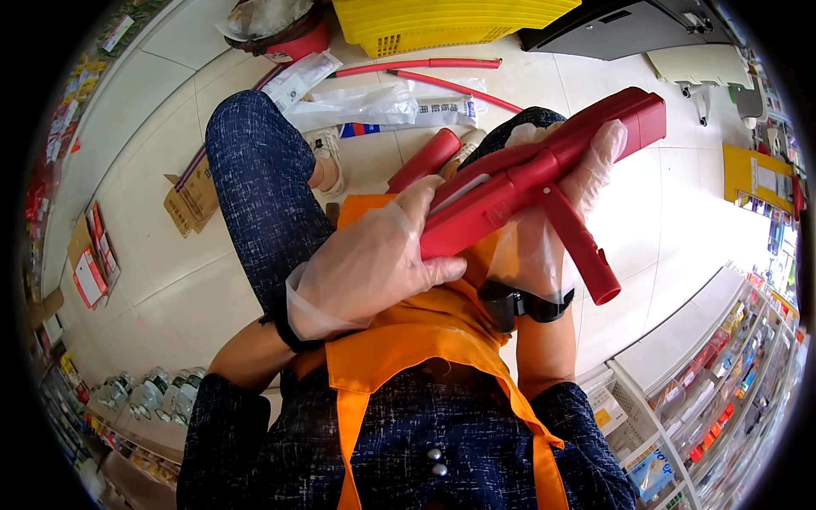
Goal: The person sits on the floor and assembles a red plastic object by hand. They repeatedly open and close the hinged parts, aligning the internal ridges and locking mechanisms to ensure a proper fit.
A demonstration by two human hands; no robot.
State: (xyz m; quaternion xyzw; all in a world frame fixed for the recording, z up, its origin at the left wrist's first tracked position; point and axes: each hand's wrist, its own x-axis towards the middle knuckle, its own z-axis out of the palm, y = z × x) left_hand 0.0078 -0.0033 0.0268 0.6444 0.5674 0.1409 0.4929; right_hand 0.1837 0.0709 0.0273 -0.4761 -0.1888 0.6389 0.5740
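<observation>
Above my orange apron [408, 340] I hold a long red plastic mop head [486, 201], tilted up toward the right. It has a jointed body and a short tube socket [582, 246] that hangs down at the right. My left hand [365, 268], in a thin clear plastic glove, is closed around its near left end. Farther along, my right hand [535, 242], gloved the same way, grips it from beneath, with a thumb or finger showing over its edge. Between my knees another red tube-shaped piece [427, 160] shows; whether it joins the mop head is hidden.
On the tiled floor beyond my feet lie red poles [416, 65] and clear plastic packaging [374, 104]. Yellow stacked baskets [450, 24] and a red bucket [297, 44] stand behind them. Torn cardboard [192, 200] lies left. Store shelves [714, 374] line the right.
</observation>
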